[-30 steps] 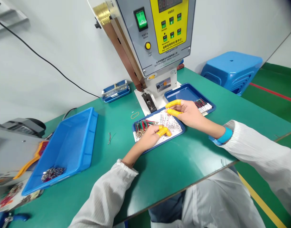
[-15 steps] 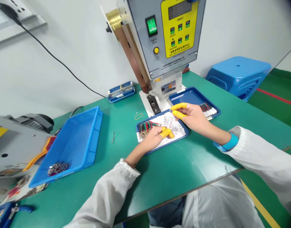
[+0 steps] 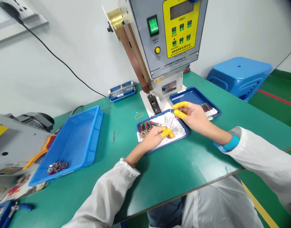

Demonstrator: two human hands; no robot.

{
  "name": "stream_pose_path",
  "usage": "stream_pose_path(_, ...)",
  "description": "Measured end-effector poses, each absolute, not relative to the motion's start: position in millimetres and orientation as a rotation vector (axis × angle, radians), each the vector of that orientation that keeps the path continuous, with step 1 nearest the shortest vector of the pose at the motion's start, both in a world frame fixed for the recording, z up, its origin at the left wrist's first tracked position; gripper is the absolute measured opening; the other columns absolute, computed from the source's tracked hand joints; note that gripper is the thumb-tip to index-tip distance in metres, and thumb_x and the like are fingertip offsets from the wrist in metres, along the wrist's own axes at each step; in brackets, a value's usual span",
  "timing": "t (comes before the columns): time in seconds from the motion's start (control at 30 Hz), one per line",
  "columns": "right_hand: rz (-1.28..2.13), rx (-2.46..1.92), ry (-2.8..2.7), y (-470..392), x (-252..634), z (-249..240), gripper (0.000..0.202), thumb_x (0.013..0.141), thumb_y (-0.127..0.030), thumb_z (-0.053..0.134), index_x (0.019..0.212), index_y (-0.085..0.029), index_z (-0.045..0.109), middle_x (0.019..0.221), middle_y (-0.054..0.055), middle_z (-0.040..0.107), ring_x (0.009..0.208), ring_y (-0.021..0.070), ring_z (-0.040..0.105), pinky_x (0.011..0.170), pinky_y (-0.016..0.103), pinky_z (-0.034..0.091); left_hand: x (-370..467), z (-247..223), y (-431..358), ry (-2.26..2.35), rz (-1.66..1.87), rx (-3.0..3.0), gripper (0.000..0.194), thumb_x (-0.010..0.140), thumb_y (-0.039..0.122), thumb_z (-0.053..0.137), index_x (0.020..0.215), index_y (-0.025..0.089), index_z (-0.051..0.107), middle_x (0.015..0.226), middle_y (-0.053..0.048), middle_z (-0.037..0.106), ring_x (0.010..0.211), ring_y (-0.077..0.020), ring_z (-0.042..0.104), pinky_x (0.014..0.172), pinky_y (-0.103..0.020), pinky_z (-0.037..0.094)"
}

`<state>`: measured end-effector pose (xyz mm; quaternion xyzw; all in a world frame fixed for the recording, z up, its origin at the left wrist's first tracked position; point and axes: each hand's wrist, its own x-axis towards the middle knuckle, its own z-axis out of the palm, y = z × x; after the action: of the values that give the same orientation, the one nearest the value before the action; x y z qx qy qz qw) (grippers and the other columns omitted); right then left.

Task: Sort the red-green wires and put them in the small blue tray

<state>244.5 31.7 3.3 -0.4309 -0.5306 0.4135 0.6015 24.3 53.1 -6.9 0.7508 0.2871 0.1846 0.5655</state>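
My left hand (image 3: pixel 157 136), with yellow finger cots on its thumb and forefinger, is closed at the front of a blue tray (image 3: pixel 164 146). Thin wires (image 3: pixel 168 122) rise from its fingertips. Below them lie many small white tubes (image 3: pixel 180 128). Red, green and black wires with brass-coloured ends (image 3: pixel 146 128) fill the tray's left part. Over the tray's back right corner is my right hand (image 3: pixel 191 115), also in yellow finger cots. Its thumb and forefinger come together at the tips; whatever is between them is too small to make out.
Behind the tray stands a crimping machine (image 3: pixel 169 57) with its black die block (image 3: pixel 154 104). A second blue tray (image 3: pixel 186 95) holds white-ended wires (image 3: pixel 209 110). At left is a large blue bin (image 3: pixel 76 133). A rubber band (image 3: pixel 139 116) and loose wire pieces (image 3: pixel 113 136) lie on the green table.
My right hand has shifted very slightly to the right, and a small white piece seen at its fingertips no longer shows. The left hand stays in place.
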Motion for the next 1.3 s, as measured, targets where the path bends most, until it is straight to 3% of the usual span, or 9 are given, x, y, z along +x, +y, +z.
stream_pose_path(0.53, 0.983, -1.022, -1.218, 32.0, 243.2, 2.2, 0.026, 0.081, -0.033, 0.082, 0.102, -0.021, 0.071, 0.09, 0.005, 0.071, 0.079, 0.0176, 0.065, 0.068, 0.032, 0.056, 25.3, -7.8, 52.9, 0.675, 0.428, 1.74, 0.047, 0.097, 0.053, 0.06, 0.093, 0.01, 0.079, 0.096, -0.013, 0.077, 0.09, -0.02, 0.069, 0.089, -0.031, 0.051)
stream_pose_path(0.83, 1.026, -1.082, -1.187, 29.9, 242.1, 6.0, 0.031, 0.077, -0.037, 0.085, 0.099, -0.02, 0.07, 0.091, 0.006, 0.071, 0.081, 0.0191, 0.066, 0.069, 0.034, 0.059, 26.0, -8.3, 51.9, 0.662, 0.445, 1.723, 0.043, 0.1, 0.047, 0.058, 0.094, 0.011, 0.079, 0.097, -0.012, 0.077, 0.09, -0.0187, 0.069, 0.09, -0.03, 0.051)
stream_pose_path(1.1, 1.046, -1.065, -1.14, 29.1, 242.5, 9.5, 0.032, 0.076, -0.04, 0.085, 0.098, -0.021, 0.071, 0.089, 0.005, 0.071, 0.07, 0.0153, 0.063, 0.066, 0.033, 0.058, 25.4, -5.4, 51.5, 0.657, 0.434, 1.742, 0.042, 0.1, 0.046, 0.058, 0.094, 0.011, 0.079, 0.096, -0.012, 0.077, 0.089, -0.0181, 0.068, 0.088, -0.03, 0.052)
stream_pose_path(1.3, 1.057, -1.081, -1.173, 28.2, 242.1, 9.9, 0.033, 0.077, -0.039, 0.085, 0.099, -0.021, 0.071, 0.09, 0.006, 0.071, 0.076, 0.0172, 0.065, 0.069, 0.034, 0.059, 26.4, -4.6, 51.0, 0.655, 0.45, 1.737, 0.043, 0.099, 0.048, 0.06, 0.092, 0.011, 0.079, 0.095, -0.013, 0.077, 0.089, -0.0187, 0.069, 0.089, -0.031, 0.052)
